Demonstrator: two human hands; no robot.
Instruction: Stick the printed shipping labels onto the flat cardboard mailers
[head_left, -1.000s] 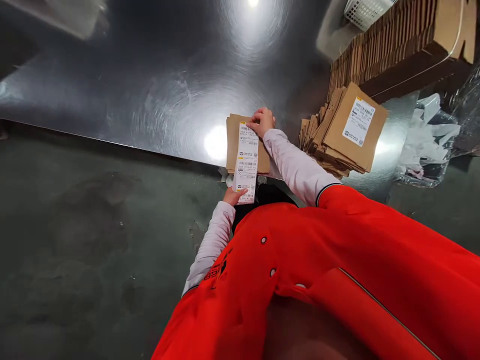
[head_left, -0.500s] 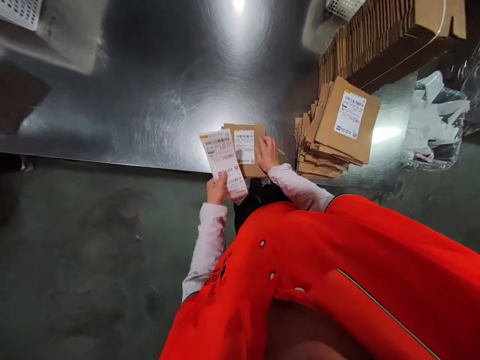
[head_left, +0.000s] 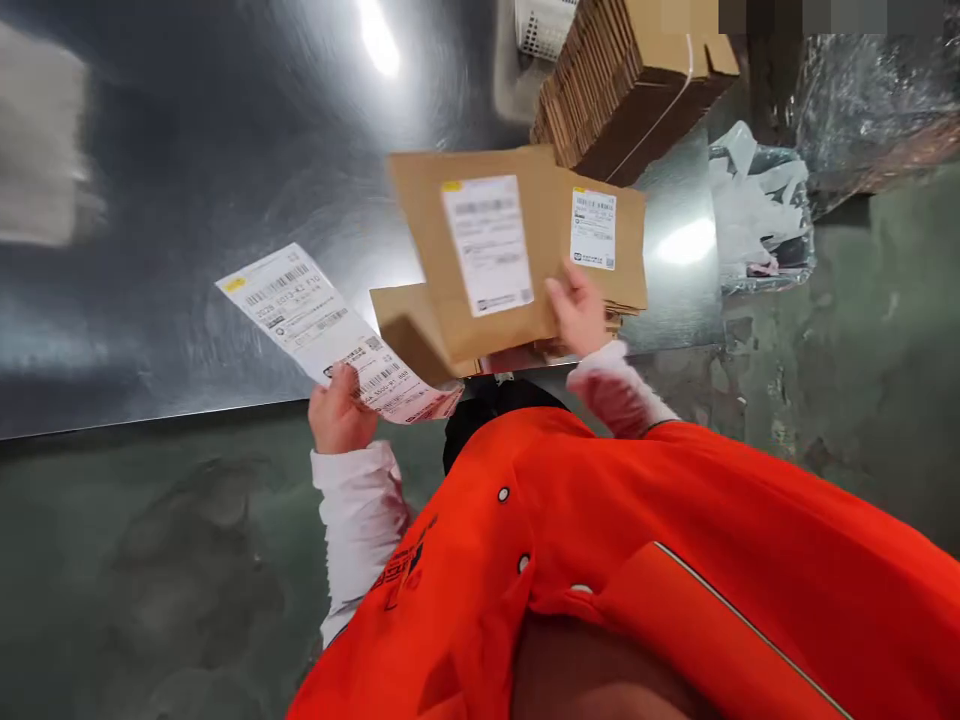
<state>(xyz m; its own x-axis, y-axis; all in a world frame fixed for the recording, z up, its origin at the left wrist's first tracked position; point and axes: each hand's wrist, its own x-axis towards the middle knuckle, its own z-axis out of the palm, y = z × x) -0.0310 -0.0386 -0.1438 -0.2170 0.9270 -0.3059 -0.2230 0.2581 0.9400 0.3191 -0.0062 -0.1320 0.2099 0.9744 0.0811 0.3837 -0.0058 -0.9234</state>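
My left hand (head_left: 343, 410) is closed on a strip of printed shipping labels (head_left: 300, 310), thumb on top, held over the table's front edge. In my right hand (head_left: 581, 310) is a flat brown cardboard mailer (head_left: 420, 200), gripped by its right edge and raised above the table. A white shipping label (head_left: 491, 245) is stuck on its face. Below it another cardboard piece (head_left: 401, 312) lies on the table, partly hidden. Just behind my right hand is the stack of labelled mailers (head_left: 630, 240), its left part covered by the raised one.
The steel table (head_left: 187, 200) runs across in front of me. At the back right stands a strapped bundle of folded cardboard (head_left: 600, 90), beside a white perforated basket (head_left: 545, 28). Farther right is a clear plastic bag with white scraps (head_left: 761, 210).
My right hand has lifted the labelled mailer off the table and carried it right, toward the stack. My left hand, still holding the label strip, has moved left. The view has shifted.
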